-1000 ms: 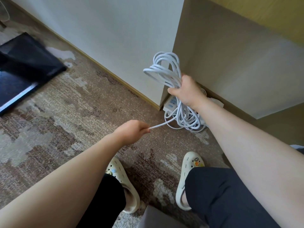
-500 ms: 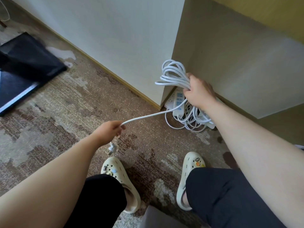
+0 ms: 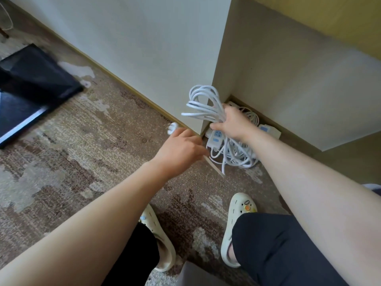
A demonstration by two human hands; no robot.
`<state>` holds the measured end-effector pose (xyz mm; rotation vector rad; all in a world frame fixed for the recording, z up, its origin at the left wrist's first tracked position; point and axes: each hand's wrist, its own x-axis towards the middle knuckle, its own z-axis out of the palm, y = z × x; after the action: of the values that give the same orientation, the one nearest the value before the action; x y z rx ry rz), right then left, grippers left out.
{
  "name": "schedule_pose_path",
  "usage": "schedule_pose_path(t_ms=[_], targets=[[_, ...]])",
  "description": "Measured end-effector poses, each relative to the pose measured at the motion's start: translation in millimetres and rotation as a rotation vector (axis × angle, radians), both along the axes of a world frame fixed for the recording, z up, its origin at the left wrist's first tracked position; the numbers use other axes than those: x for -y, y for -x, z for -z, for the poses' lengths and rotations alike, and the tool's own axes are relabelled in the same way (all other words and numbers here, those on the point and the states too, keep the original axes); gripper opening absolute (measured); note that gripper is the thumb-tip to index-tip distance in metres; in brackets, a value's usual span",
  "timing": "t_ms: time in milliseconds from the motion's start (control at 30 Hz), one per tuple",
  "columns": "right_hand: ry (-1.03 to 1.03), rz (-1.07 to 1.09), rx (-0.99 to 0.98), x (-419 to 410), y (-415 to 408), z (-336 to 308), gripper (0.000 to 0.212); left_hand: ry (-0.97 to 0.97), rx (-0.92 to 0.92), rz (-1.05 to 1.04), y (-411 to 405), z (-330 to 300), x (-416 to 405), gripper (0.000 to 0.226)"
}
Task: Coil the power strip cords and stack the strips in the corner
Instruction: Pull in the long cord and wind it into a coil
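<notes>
My right hand (image 3: 233, 124) grips a bundle of white cord loops (image 3: 203, 104), held up in front of the wall corner. Below it a white power strip (image 3: 215, 138) with blue sockets hangs or leans among more cord loops (image 3: 237, 157) on the carpet. A second strip (image 3: 269, 131) lies behind, against the cabinet. My left hand (image 3: 181, 151) holds the free end of the cord; the white plug (image 3: 172, 129) sticks out above its knuckles and a short stretch of cord (image 3: 214, 167) runs from under it to the bundle.
A white wall (image 3: 134, 48) with a wooden skirting meets a beige cabinet side (image 3: 288, 75) at the corner. A black flat object (image 3: 31, 83) lies on the patterned carpet at left. My two feet in cream clogs (image 3: 237, 223) stand just below the hands.
My left hand has swung from the lower left up toward the bundle, bringing the plug with it and taking up the slack cord. My right hand stayed near the corner with the loops.
</notes>
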<state>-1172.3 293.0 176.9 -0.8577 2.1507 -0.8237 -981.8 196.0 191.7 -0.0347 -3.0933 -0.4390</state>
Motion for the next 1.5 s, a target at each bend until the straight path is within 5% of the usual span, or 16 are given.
schedule_pose_path(t_ms=[100,200,333,467,667,900,1000,1133,1500], targets=[[0.039,0.037,0.127,6,-9,7,0.02,0.094,0.042,-0.185,19,0,-14,0.021],[0.034,0.091,0.173,7,-9,8,0.025,-0.045,0.084,-0.437,30,-4,-16,0.021],[-0.023,0.085,0.127,4,-3,8,0.024,-0.374,0.191,-0.568,36,-7,-12,0.028],[-0.066,0.067,0.068,-4,1,8,0.023,-0.958,0.272,-0.782,28,-6,0,0.043],[-0.021,0.131,0.107,-4,-9,6,0.017,-1.556,-0.087,-1.098,21,6,-7,0.032],[-0.022,0.224,0.185,-20,-12,8,0.017,-2.1,-0.073,-1.051,19,25,-25,0.045],[-0.028,0.368,0.254,-32,-9,8,0.029,-2.024,-0.002,-0.925,21,25,-27,0.045],[0.024,0.499,0.401,-36,-10,6,0.029,-1.54,0.095,-0.827,37,23,-34,0.043],[0.104,0.654,0.716,-39,-3,-3,0.008,-1.237,0.153,-0.676,70,21,-64,0.047]])
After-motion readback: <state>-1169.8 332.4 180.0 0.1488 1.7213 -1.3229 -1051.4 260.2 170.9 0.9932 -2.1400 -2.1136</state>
